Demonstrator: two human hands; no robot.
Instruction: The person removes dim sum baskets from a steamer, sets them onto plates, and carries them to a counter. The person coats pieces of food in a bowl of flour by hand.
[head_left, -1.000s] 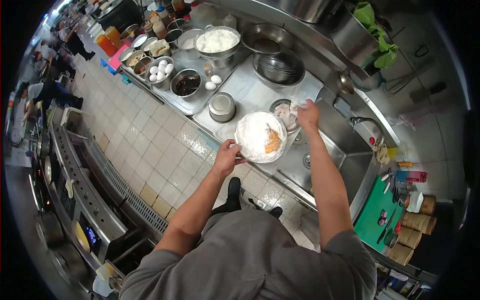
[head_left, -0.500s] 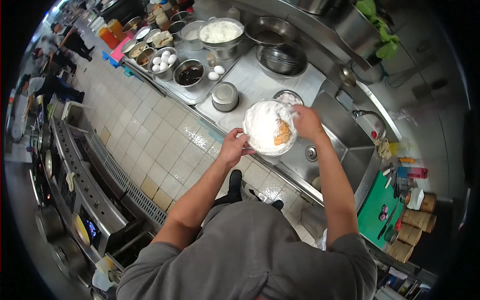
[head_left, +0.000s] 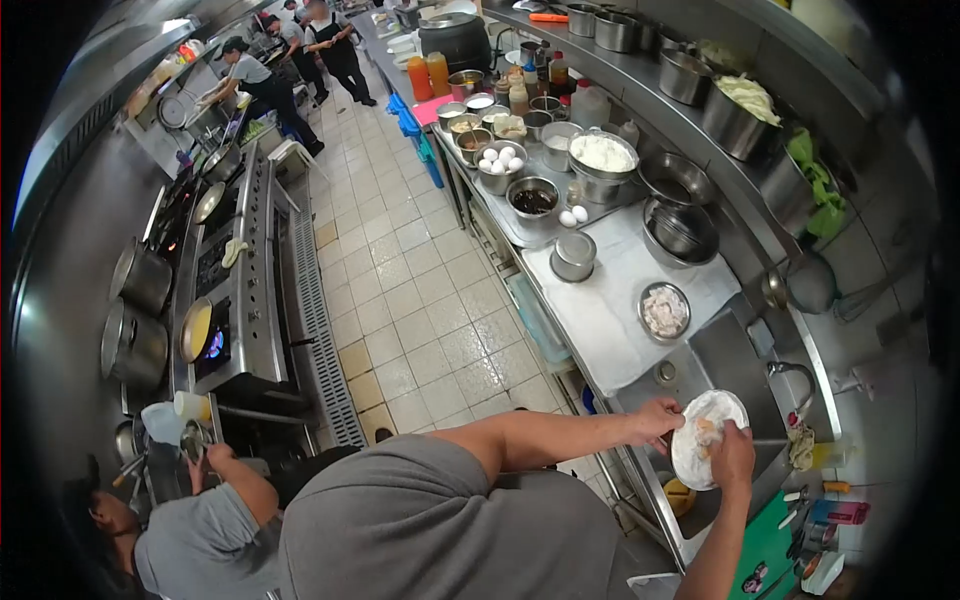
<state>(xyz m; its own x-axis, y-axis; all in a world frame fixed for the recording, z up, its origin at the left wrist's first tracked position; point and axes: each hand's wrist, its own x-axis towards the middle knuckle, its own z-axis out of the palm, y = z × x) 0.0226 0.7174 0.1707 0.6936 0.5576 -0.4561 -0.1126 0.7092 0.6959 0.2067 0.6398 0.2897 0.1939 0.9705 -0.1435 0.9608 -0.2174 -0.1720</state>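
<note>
A round bowl of white powder (head_left: 690, 455) with an orange patch in it hangs over the sink, its rim gripped by my left hand (head_left: 655, 422) with the fingers closed. My right hand (head_left: 733, 458) is at the bowl's right side, fingers bent down over the powder; what they hold, if anything, is hidden. Beyond the bowl, a small steel bowl of pale, raw-looking pieces (head_left: 664, 311) rests on the white cloth (head_left: 610, 345). An upturned steel container (head_left: 573, 256) stands on the same cloth.
The sink (head_left: 745, 365) has a faucet (head_left: 795, 375). Bowls of eggs (head_left: 500, 166) and dark sauce (head_left: 532, 198) stand farther back. At lower left a co-worker (head_left: 205, 530) is close beside me, near the stove (head_left: 235, 335). More people stand at the far left. A green board (head_left: 765, 540) lies lower right.
The view has swung left, and a co-worker has come into it. The powder bowl has moved from beside the small bowl to over the sink. My right hand is now down at the powder.
</note>
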